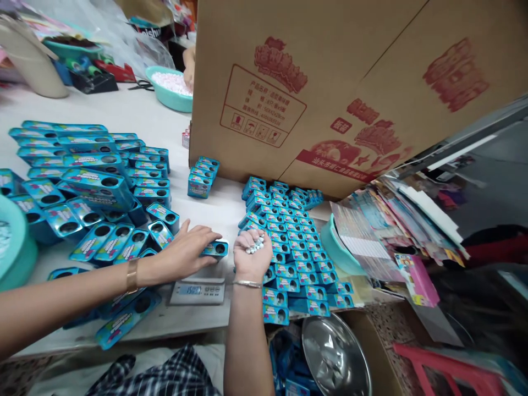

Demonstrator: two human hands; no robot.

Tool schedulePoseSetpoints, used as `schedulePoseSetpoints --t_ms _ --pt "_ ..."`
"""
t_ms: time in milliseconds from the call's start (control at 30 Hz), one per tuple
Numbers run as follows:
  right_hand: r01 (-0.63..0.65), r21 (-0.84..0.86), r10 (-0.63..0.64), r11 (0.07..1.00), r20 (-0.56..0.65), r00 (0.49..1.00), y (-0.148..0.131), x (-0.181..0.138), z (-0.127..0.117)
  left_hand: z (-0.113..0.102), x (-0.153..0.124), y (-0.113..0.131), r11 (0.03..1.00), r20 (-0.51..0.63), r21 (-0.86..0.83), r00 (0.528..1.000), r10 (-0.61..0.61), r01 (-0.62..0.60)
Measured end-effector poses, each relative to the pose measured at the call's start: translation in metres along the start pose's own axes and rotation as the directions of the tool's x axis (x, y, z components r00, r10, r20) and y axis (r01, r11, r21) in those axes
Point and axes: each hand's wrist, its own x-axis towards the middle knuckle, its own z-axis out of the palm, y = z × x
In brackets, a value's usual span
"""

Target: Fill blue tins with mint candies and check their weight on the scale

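Note:
My left hand (187, 252) lies over a small blue box (216, 248) with a round hole in its top, which rests on a little digital scale (198, 290); the fingers press on the box. My right hand (252, 254) is cupped palm up beside it, closed around a handful of small white pellets (254, 245). Just right of that hand lies a tidy layer of the same blue boxes (295, 247). A looser heap of blue boxes (94, 187) sits to the left of my left arm.
A big brown carton (313, 82) stands behind the boxes. A teal bowl of white pellets (171, 87) sits at the back, with another person's hand (190, 69) at it. A steel bowl (336, 355) lies low right, beside stacked printed cards (396, 220). A teal basin rim (16, 242) shows far left.

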Motion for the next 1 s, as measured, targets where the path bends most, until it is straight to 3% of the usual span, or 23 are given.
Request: schedulePoseSetpoints --t_ms 300,533,700,1000 --pt "0.050 -0.071 -0.050 0.996 0.015 0.999 -0.005 0.000 -0.002 0.001 -0.020 0.003 0.998 -0.053 0.019 0.996 0.068 -0.067" --pt "0.022 -0.013 -0.022 1.000 0.016 1.000 -0.011 -0.001 -0.001 -0.032 -0.013 -0.009 1.000 -0.166 0.022 0.986 -0.009 0.012" --pt "-0.005 0.065 0.010 0.998 -0.076 0.997 -0.010 -0.004 0.003 -0.040 -0.015 -0.020 0.999 -0.148 0.047 0.989 -0.019 0.026" --pt "-0.010 -0.018 0.008 1.000 -0.096 0.995 -0.001 -0.008 0.013 -0.037 -0.017 -0.026 0.996 -0.124 0.081 0.992 -0.015 0.026"
